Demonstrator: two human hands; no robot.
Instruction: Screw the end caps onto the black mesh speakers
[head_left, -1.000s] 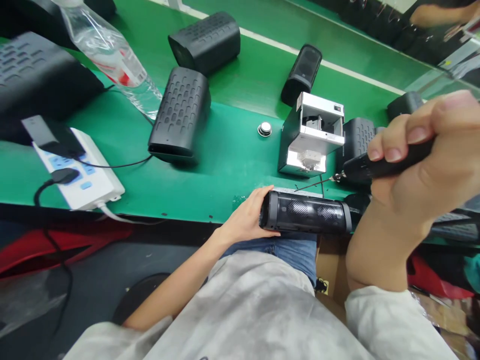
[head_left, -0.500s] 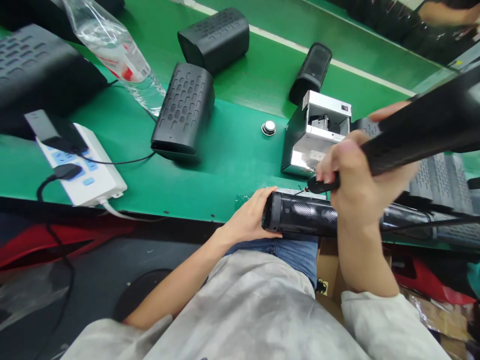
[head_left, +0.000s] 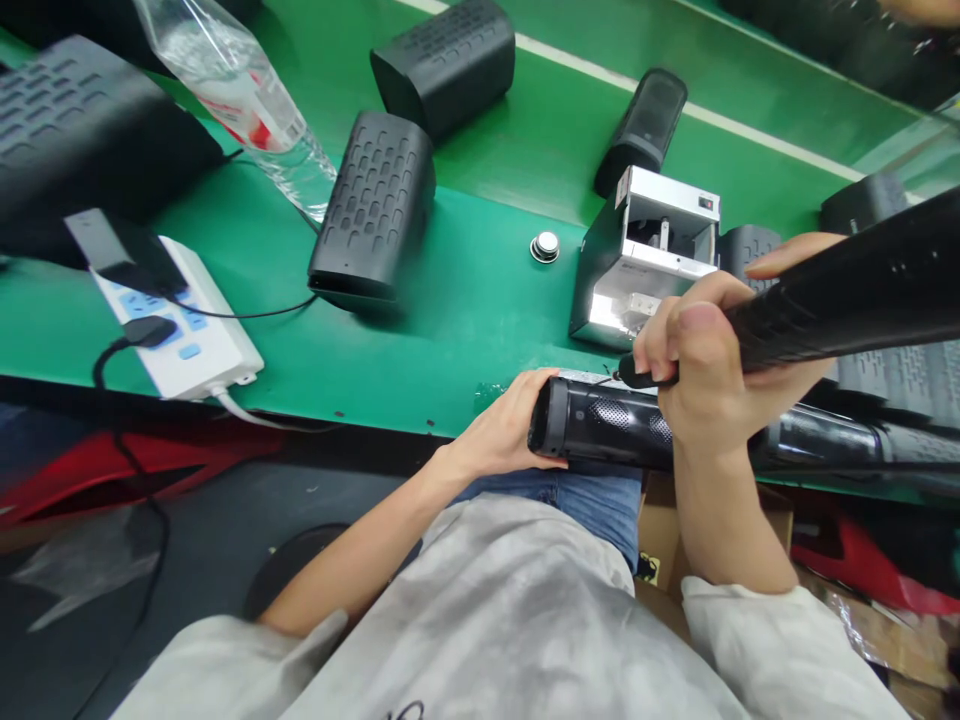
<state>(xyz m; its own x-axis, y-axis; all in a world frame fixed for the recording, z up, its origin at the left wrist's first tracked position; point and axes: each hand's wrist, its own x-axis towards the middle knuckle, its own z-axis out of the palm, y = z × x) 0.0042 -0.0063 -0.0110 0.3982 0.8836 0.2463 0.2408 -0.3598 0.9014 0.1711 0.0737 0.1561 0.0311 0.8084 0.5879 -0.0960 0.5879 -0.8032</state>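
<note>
My left hand (head_left: 504, 428) grips the left end of a long black speaker-like casing (head_left: 592, 418) with perforated, glossy sides, lying along the bench's front edge. My right hand (head_left: 712, 360) is wrapped around a thick black electric screwdriver (head_left: 847, 295), its body reaching off to the upper right. The narrow nose of the screwdriver points left and down at the casing's upper edge, where the bit looks to meet it; a screw is too small to make out. My right hand and forearm hide the casing's middle.
Behind the casing stands a silver-and-black screw feeder (head_left: 649, 260), with a small round metal piece (head_left: 545, 247) left of it. Black perforated speakers (head_left: 375, 205) sit on the green bench (head_left: 480, 290). Further left are a plastic bottle (head_left: 247, 100) and a white power strip (head_left: 214, 330) with cables.
The view has shifted slightly, so the bench things sit a little further right and higher. The screwdriver's rear has swung lower in view; both hands keep their grips.
</note>
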